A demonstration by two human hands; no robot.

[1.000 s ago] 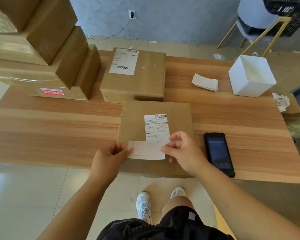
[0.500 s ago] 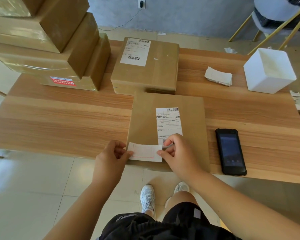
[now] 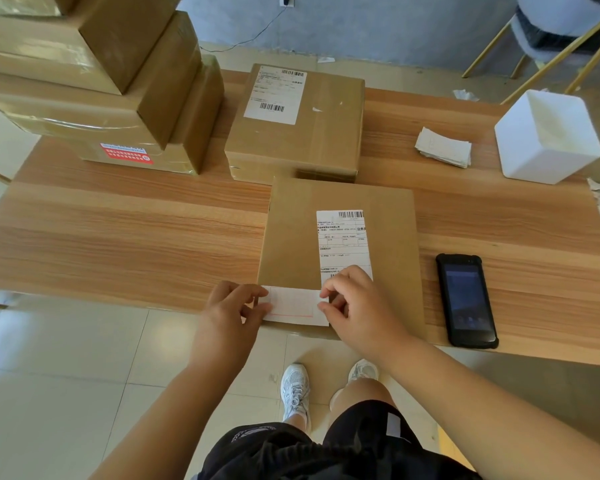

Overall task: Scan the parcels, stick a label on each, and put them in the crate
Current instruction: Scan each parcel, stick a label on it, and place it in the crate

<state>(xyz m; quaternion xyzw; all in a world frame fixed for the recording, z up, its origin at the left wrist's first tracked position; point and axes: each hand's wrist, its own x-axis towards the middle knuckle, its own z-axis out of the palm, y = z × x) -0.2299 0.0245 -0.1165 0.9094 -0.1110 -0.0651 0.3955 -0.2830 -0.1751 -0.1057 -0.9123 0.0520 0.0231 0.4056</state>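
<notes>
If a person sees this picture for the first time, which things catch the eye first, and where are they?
First, at the near edge of the table, the left hand and the right hand pinch the ends of a small white label over the flat parcel. Then the tall stack of brown boxes at the far left, and the black handheld scanner right of that parcel.

Wooden table (image 3: 118,237); stacked boxes (image 3: 101,98); far parcel (image 3: 309,140); near parcel (image 3: 291,237); black handheld (image 3: 466,301); paper slips (image 3: 444,147); white tub (image 3: 548,140)

Bright even daylight, tape glare on stacked boxes (image 3: 84,109), wide-angle bending at edges, sharp
</notes>
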